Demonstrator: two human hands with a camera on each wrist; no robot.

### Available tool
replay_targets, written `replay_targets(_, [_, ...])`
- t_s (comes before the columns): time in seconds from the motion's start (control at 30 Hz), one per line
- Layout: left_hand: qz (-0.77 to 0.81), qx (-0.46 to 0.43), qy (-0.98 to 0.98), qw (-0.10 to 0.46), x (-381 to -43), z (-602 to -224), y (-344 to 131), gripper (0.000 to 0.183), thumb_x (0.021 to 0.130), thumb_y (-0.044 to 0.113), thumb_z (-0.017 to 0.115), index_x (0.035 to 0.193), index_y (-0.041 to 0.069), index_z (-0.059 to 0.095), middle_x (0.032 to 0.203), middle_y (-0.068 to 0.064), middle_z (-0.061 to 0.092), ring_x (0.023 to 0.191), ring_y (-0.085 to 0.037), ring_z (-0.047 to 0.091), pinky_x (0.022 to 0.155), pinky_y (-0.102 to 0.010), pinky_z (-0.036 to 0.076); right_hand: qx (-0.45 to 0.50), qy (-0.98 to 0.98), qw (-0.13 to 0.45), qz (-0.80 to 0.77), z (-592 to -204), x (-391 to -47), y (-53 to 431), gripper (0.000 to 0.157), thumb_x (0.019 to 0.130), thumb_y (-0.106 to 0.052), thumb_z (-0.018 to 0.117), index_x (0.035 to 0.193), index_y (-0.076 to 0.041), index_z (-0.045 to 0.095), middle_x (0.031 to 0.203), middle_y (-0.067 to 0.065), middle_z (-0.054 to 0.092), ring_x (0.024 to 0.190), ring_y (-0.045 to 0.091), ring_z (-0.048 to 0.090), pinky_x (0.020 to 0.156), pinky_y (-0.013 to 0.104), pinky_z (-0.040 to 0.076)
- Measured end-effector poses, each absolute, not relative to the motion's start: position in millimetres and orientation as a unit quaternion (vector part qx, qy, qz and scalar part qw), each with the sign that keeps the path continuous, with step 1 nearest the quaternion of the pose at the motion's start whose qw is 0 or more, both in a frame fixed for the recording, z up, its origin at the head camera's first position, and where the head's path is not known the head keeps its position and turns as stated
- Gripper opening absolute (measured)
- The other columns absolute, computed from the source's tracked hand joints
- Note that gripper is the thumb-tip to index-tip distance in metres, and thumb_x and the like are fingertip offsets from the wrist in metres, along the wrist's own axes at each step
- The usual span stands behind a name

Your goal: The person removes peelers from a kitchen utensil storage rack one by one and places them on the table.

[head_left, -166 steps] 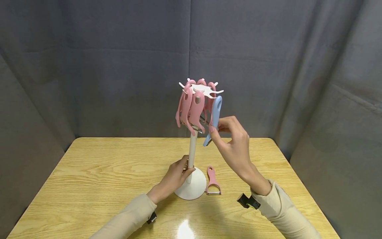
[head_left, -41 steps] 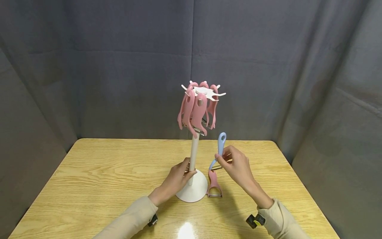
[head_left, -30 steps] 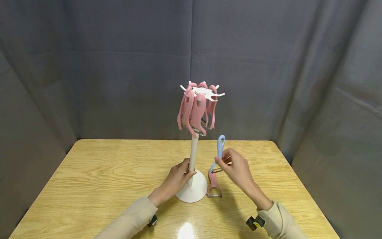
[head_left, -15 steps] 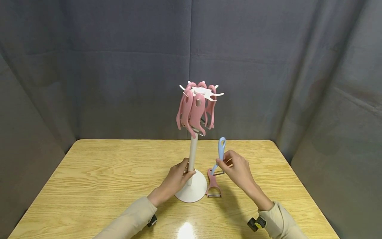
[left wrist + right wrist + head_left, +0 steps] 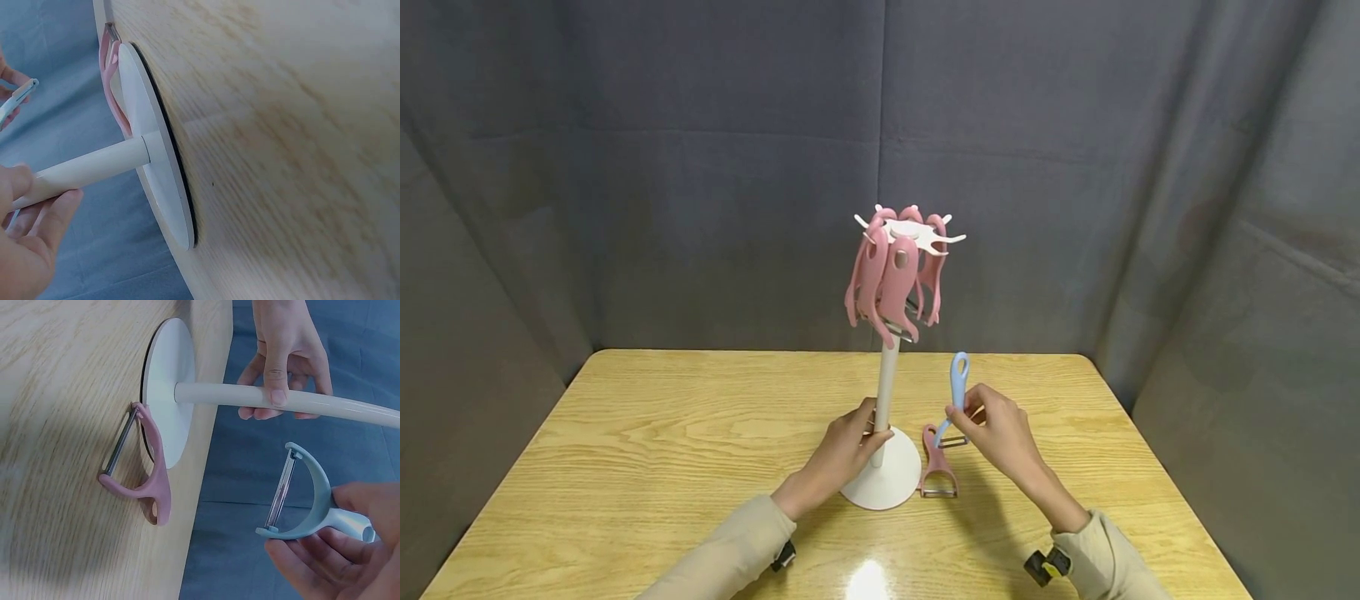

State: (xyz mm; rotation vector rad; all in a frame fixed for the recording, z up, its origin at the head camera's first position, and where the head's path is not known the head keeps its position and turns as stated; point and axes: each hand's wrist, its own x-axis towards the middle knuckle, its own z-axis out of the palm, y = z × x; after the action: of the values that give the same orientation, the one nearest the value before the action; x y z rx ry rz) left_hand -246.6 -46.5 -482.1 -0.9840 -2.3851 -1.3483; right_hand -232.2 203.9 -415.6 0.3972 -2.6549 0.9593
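A white stand (image 5: 887, 375) rises from a round base (image 5: 898, 475), and several pink peelers (image 5: 898, 283) hang from its hooks. My left hand (image 5: 842, 450) grips the pole low down, thumb and fingers on either side. In my right hand (image 5: 1002, 429) is a light blue Y-shaped peeler (image 5: 322, 500), pinched at the handle just behind its head. It is held head down in the air, with its looped handle end up. Below it another pink peeler (image 5: 156, 478) lies on the table against the base; in the head view the blue head partly covers its handle.
The wooden table (image 5: 685, 450) extends around the stand, its far edge just behind it. Grey curtains (image 5: 730, 183) hang at the back and both sides. At the stand's top right, one white hook (image 5: 953, 239) sticks out with no peeler on it.
The right hand has brought the blue peeler down from beside the hooks to above the loose pink peeler, sinking slightly more over the last second. My left hand has kept its grip on the pole.
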Motion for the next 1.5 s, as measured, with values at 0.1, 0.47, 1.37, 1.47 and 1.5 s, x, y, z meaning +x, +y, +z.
replay_targets(0.1, [-0.46, -0.335, -0.814, 0.115, -246.5, -482.5, -46.6, 0.032, 0.097, 0.006, 0.062, 0.124, 0.0, 0.046, 0.105, -0.017, 0.065, 0.098, -0.024, 0.069, 0.081, -0.025, 0.056, 0.138, -0.923, 0.147, 0.328, -417.5, -232.9, 205.1, 0.015, 0.09, -0.019, 0.075, 0.088, -0.01, 0.063, 0.077, -0.002, 0.064, 0.068, 0.013, 0.064, 0.059, 0.032, 0.054])
replay_targets(0.47, [-0.457, -0.327, -0.819, 0.114, -246.7, -481.8, -46.4, 0.032, 0.097, 0.008, 0.063, 0.124, 0.001, 0.047, 0.105, -0.015, 0.066, 0.097, -0.023, 0.069, 0.078, -0.025, 0.057, 0.139, -0.927, 0.147, 0.317, -420.6, -234.4, 208.3, 0.016, 0.089, -0.018, 0.075, 0.085, -0.009, 0.063, 0.075, -0.001, 0.064, 0.067, 0.014, 0.064, 0.057, 0.033, 0.053])
replay_targets(1.37, [-0.461, -0.333, -0.813, 0.123, -248.1, -483.2, -45.3, 0.03, 0.097, 0.007, 0.063, 0.123, 0.0, 0.048, 0.103, -0.015, 0.065, 0.096, -0.023, 0.069, 0.079, -0.023, 0.056, 0.134, -0.939, 0.128, 0.29, -423.7, -233.7, 213.4, 0.019, 0.09, -0.019, 0.074, 0.08, -0.009, 0.061, 0.07, -0.002, 0.062, 0.059, 0.009, 0.057, 0.05, 0.028, 0.045])
replay_targets(1.47, [-0.462, -0.332, -0.813, 0.121, -247.6, -483.3, -45.1, 0.031, 0.097, 0.006, 0.063, 0.123, 0.0, 0.048, 0.103, -0.016, 0.065, 0.097, -0.023, 0.069, 0.08, -0.023, 0.056, 0.133, -0.941, 0.12, 0.286, -425.8, -232.8, 215.1, 0.02, 0.09, -0.02, 0.074, 0.079, -0.009, 0.061, 0.069, -0.002, 0.062, 0.057, 0.008, 0.055, 0.049, 0.028, 0.044])
replay_targets(1.5, [-0.464, -0.332, -0.813, 0.119, -247.4, -483.4, -45.0, 0.031, 0.097, 0.006, 0.063, 0.123, 0.0, 0.048, 0.103, -0.016, 0.065, 0.097, -0.024, 0.069, 0.08, -0.023, 0.056, 0.133, -0.942, 0.117, 0.285, -426.5, -232.6, 215.7, 0.02, 0.091, -0.02, 0.074, 0.079, -0.009, 0.061, 0.069, -0.002, 0.062, 0.056, 0.008, 0.054, 0.049, 0.028, 0.043])
